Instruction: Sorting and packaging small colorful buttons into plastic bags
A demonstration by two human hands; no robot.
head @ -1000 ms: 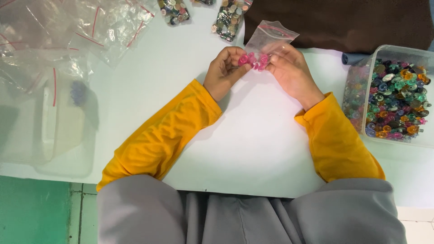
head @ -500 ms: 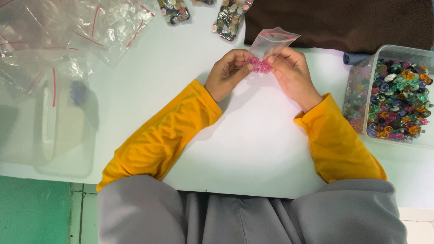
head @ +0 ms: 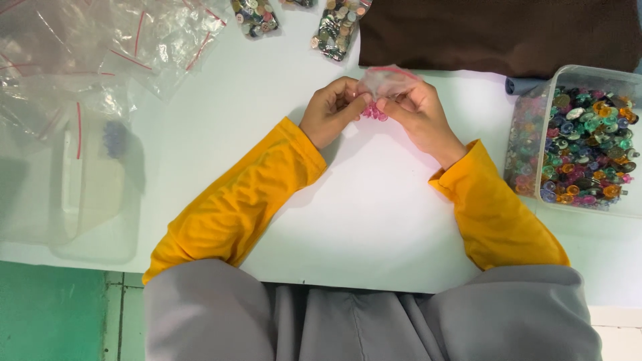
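Two hands: both are pinching one small clear bag (head: 388, 81) over the white table (head: 374, 214).
Left hand (head: 331, 110): its fingers are squeezing the bag's left side.
Right hand (head: 418, 113): its fingers are squeezing the right side.
Pink buttons (head: 374, 112): bunching in the bag between the hands.
Clear tub (head: 578, 137): sitting at the right, holding many colored buttons.
Empty bags (head: 114, 47): lying far left.
Brown cloth (head: 501, 33): lying at the back.

A clear tub of mixed buttons (head: 580, 140) sits beside brown cloth (head: 501, 33).
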